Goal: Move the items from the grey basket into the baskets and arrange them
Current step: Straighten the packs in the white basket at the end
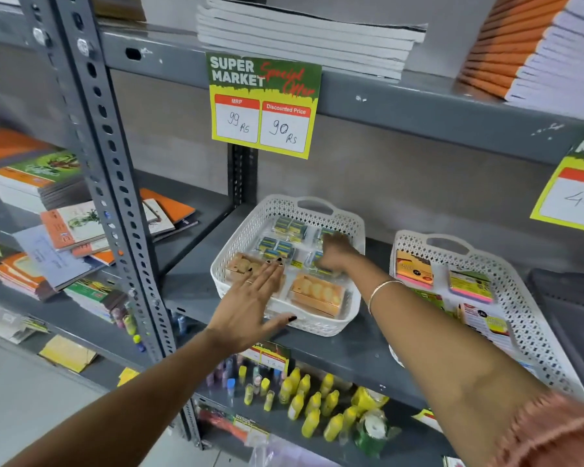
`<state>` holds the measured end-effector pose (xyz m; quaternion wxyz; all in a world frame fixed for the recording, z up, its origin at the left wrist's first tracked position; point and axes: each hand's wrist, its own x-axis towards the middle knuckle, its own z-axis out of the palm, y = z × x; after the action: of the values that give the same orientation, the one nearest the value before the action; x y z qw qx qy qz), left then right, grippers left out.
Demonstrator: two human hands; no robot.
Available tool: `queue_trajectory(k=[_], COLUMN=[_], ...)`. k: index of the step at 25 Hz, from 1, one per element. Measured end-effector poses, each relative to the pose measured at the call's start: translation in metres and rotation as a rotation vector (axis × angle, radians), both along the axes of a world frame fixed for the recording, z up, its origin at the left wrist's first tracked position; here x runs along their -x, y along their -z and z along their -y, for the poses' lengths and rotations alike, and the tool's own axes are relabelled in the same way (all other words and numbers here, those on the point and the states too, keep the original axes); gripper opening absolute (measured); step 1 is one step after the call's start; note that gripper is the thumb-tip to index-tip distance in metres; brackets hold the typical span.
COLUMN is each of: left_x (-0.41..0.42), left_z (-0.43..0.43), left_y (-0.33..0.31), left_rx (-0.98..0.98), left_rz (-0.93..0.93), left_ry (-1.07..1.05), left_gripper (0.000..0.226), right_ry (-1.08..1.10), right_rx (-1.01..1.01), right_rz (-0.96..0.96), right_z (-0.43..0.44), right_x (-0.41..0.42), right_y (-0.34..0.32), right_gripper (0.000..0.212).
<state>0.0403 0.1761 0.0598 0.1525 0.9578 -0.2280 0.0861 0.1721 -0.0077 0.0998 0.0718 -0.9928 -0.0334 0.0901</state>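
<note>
White basket (pixel 317 326): left hand (pixel 250 308) flat, right hand (pixel 334 254) inside.

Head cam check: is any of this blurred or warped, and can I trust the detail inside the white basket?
Head view: wide-angle bending bows the shelf upright; the right hand is motion-blurred over the packets in the white basket, so its grip is unreadable; the left hand is sharper; lighting is soft and even; the price tag reads clearly.

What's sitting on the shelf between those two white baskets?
Nothing stands there: bare grey shelf separates the left white basket from the right white basket; only the right forearm crosses above it, in the head view.
</note>
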Motion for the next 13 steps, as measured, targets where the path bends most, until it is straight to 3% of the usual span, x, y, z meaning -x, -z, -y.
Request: queue_trajectory(k=[2,4,7,10,13], left_x=[-0.009,-0.034,-0.080,-0.107,-0.116], left_z=[-0.005,-0.018,-0.031,-0.024,-0.019], left_y=[-0.016,-0.032,-0.045,-0.036,-0.022], left_rx=[0.243,0.375,0.044,-0.360,-0.359], left_rz=[-0.108,-0.107,-0.322,-0.426,-0.436], left_ry=[-0.050,-0.155,-0.095,-0.019,0.020], left_gripper=[0.079,0.061,0.059,0.075,0.065], right_ry=[-0.033,-0.129,-0.204,-0.187,-0.197], right_rx=[-0.142,-0.170,0.023,0.086,0.084], right_rz=[0.078,0.000,-0.141,-0.072,-0.012], right_z=[-0.007,-0.013,-0.015,-0.012,-0.011], right_x=[0.014,0.035,0.060,0.068,0.071], right_y=[-0.013,-0.013,0.010,0.021,0.020], right_gripper=[0.056,0.058,0.068,0.072,0.069])
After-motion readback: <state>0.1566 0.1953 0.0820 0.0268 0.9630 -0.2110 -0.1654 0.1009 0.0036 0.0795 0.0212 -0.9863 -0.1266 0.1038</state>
